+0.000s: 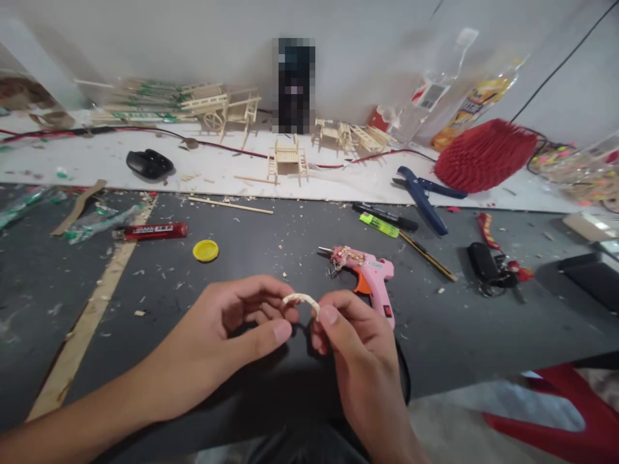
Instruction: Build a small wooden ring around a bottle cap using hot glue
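By the glue gun (370, 274), the left hand (232, 332) and right hand (355, 351) are pinching the bent stick (302, 299), probably needing a soft, even squeeze.

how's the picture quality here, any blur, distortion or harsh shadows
Head view: even, soft light, with only a soft shadow on the table under the left hand and right hand; the curved strip they pinch is sharp; the edges bow and smear like a wide lens; a pixelated block hides something by the wall.
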{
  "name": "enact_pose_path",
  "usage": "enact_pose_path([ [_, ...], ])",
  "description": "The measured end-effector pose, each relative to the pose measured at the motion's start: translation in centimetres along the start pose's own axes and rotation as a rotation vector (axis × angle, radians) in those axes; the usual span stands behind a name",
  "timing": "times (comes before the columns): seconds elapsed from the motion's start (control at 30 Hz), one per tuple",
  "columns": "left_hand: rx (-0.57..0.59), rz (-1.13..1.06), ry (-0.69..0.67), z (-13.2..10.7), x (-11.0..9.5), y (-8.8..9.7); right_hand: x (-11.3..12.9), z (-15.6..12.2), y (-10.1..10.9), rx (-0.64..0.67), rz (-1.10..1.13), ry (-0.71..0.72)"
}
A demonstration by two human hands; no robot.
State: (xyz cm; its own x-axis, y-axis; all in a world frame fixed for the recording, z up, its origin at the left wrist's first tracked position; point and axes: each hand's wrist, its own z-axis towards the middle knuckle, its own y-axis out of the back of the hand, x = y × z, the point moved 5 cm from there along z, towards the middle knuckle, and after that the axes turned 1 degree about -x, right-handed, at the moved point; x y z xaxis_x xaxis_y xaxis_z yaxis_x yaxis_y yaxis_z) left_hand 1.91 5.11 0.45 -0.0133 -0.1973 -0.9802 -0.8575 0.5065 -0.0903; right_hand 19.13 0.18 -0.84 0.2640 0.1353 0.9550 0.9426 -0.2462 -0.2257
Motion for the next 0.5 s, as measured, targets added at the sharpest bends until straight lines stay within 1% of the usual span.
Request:
enact_pose_path([
  [0.07,-0.007,-0.073,0.024,0.0,0.1,-0.3,-0.4,-0.2,-0.6,0.041,0.073,-0.018],
  [0.17,-0.041,-0.091,0.04,0.2,-0.2,-0.4,-0.4,-0.4,-1.1,0.073,0.069,0.002],
  [0.3,-0.13,-0.02,0.007,0.6,-1.0,0.1,0.1,-0.6,-1.3,0.108,-0.03,0.028],
  [0.4,-0.151,0.043,-0.029,0.9,-1.3,0.3,0.5,-0.6,-1.3,0.117,-0.142,0.058],
  [0.5,-0.163,0.086,-0.033,1.0,-1.2,0.4,0.9,-0.6,-1.4,0.125,-0.169,0.12],
])
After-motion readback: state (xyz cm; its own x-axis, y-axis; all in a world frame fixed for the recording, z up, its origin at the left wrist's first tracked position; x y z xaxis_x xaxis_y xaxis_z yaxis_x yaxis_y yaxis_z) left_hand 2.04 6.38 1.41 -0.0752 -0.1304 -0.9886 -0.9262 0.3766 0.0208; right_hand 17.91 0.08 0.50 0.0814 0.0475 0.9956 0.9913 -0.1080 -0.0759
